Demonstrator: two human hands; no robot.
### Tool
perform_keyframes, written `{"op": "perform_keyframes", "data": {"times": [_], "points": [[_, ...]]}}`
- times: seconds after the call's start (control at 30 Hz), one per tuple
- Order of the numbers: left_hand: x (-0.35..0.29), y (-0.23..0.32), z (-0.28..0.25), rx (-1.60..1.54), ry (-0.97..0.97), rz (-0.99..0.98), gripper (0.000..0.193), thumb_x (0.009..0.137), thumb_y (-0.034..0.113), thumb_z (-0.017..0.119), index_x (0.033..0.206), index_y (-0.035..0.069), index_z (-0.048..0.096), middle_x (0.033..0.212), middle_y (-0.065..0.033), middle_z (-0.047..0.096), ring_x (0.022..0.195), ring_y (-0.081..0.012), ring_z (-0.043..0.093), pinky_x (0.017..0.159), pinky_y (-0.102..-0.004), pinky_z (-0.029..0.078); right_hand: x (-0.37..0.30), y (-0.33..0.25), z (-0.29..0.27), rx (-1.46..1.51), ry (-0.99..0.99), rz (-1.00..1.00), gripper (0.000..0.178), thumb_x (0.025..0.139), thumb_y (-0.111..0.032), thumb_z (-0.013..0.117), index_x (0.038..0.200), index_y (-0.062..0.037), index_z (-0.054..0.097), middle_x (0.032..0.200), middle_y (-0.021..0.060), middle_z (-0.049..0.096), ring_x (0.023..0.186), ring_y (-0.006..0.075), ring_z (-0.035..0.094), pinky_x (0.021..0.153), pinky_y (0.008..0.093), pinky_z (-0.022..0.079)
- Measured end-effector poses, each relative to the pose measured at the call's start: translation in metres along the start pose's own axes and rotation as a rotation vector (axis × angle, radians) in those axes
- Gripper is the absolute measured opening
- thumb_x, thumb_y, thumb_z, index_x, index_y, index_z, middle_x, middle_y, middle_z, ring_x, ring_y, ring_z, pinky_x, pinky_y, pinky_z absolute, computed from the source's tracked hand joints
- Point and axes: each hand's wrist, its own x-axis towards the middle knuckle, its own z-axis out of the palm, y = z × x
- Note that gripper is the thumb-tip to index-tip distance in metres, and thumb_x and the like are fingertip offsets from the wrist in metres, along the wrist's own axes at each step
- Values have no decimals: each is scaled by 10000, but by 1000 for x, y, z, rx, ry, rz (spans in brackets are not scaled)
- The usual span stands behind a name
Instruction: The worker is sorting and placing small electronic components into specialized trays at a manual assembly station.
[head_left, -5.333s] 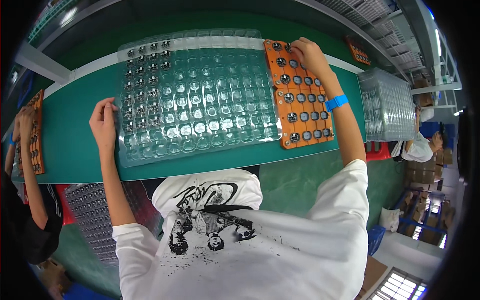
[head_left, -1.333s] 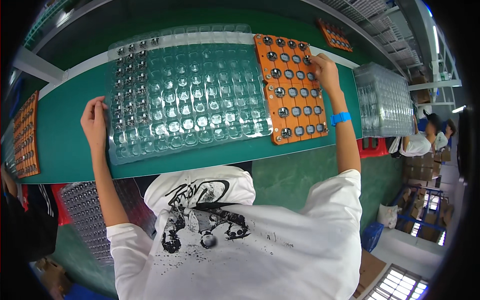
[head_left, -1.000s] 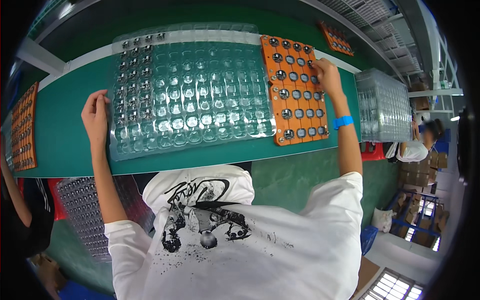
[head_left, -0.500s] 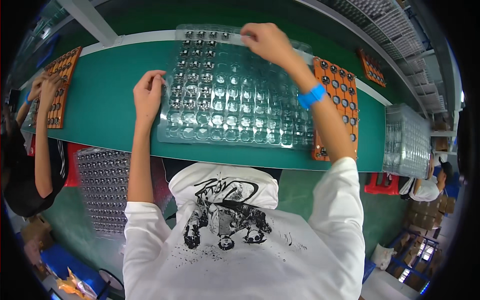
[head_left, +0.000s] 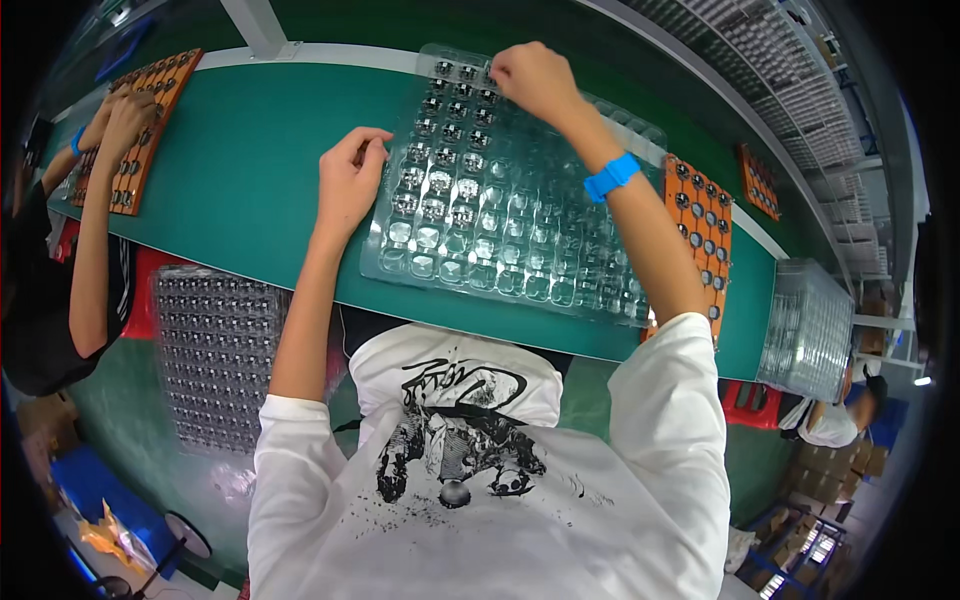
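A clear plastic tray (head_left: 450,272) with rows of moulded pockets lies slanted on the green table. Small shiny metal parts (head_left: 440,182) fill several pockets in its left columns; the pockets further right show no such parts. My right hand (head_left: 540,82), with a blue band on its wrist, is over the far row of the tray, thumb and fingers pinched together beside the metal parts there. What it pinches is hidden. At the tray's left edge, my left hand (head_left: 350,182) is closed, thumb against curled fingers; I cannot make out anything in it.
An orange board (head_left: 708,240) with round metal parts lies right of the tray, partly behind my right forearm. Stacked clear trays (head_left: 808,330) stand at the far right. A filled tray (head_left: 215,360) sits below the table's left side. A co-worker's hands (head_left: 120,120) work at another orange board (head_left: 135,180).
The view has turned, so the tray appears further right and more slanted. My right hand has moved slightly over the far row, now hiding the end of its metal parts. My left hand stays by the tray's edge.
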Motion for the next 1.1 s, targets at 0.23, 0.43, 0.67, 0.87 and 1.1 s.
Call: {"op": "perform_keyframes", "data": {"times": [0.23, 0.43, 0.67, 0.87, 1.1], "points": [[1, -5, 0, 35, -2, 8, 161, 923, 91, 518, 965, 0, 644, 754, 7, 583, 677, -52, 502, 612, -197, 395, 1, -9, 10, -167, -69, 5, 140, 751, -174, 589, 799, -119, 708, 813, 154, 669, 773, 358, 649, 660, 456, 536], [3, -13, 1, -6, -32, 14, 170, 941, 100, 502, 990, 18, 643, 763, 34, 550, 630, -19, 425, 545, -168, 318, -24, 5, -36, -9, 151, -2, 165, 796, -210, 611, 845, -80, 698, 833, 117, 674, 755, 294, 652, 654, 406, 521], [3, -12, 1, 28, -41, 41, 176, 943, 110, 505, 1004, 19, 642, 754, 48, 549, 584, -7, 390, 508, -171, 287, -181, 91, -165, -129, 209, 67, 119, 825, -67, 637, 919, -1, 666, 730, 99, 551, 633, 233, 582, 564, 325, 449], [4, -15, -2, 26, -30, 41, 182, 949, 119, 496, 1008, 29, 642, 751, 49, 551, 558, -5, 377, 477, -169, 274, -264, 134, -140, -210, 28, 257, 112, 798, -54, 630, 901, -23, 662, 789, 111, 566, 707, 299, 585, 622, 367, 464], [4, -20, -2, 12, -29, 18, 181, 955, 121, 492, 1020, 38, 639, 750, 51, 553, 538, -2, 373, 463, -166, 268, -271, 139, -137, -251, -37, 299, 117, 787, -47, 614, 892, -34, 662, 848, 108, 587, 763, 314, 595, 646, 392, 476]]}}
